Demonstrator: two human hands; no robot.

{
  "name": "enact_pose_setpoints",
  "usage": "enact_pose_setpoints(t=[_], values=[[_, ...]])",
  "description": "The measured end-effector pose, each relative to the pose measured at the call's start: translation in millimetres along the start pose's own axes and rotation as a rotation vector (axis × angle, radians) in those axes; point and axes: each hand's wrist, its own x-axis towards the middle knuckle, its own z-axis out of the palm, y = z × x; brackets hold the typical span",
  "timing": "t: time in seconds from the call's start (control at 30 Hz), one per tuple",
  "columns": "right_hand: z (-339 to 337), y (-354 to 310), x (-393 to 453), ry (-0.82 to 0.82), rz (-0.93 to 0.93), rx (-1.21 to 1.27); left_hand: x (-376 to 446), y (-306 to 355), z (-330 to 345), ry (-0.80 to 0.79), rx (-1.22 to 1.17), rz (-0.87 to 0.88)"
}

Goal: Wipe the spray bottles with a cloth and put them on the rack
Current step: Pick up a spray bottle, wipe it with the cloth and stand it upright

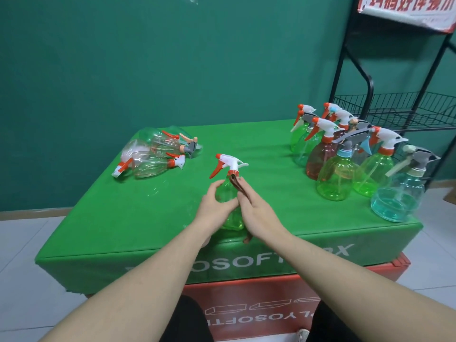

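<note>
**One bottle in hand, none yet on the rack**

One green spray bottle (228, 193), with a white head and red trigger, stands upright near the front edge of the green surface (103, 218), held between both hands. The left hand (214, 206) curls round the bottle's left side, thumb and fingers wrapped on the body. The right hand (256, 211) presses a dark brown cloth (240, 187) against the bottle's right side with fingers fairly straight; a corner of the cloth hangs below the wrist. Whether the thumb pinches the cloth cannot be told.

To the left, a pile of bottles (153, 156) lies on its side, clear and pale, apparently four, though the overlap makes the count unsure. To the right, a group of upright bottles (345, 159), about nine or ten in green, red-brown and blue, stands close together near the surface's right edge. Behind them stands the black wire rack (407, 112); its visible shelf holds no bottles.

Judged from this layout, the task is at an early to middle stage: wiping is under way on the held bottle, the lying pile probably awaits wiping, and the upright group may already be wiped. Placing every bottle on the rack remains to be done.
</note>
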Motion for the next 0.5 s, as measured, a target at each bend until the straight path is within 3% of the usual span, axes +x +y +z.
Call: enact_pose_setpoints(t=[0.17,0.37,0.5], values=[[-0.9,-6.7,13.2,0.079,-0.013,0.053,-10.4,-6.3,8.2,-0.050,-0.254,0.002],[-7.0,-12.0,36.7,0.153,-0.033,0.046,-8.6,-9.7,19.7,-0.173,-0.660,-0.165],[-4.0,-0.9,47.4,0.119,-0.089,-0.038,2.4,-6.5,23.9,-0.151,-0.699,-0.165]])
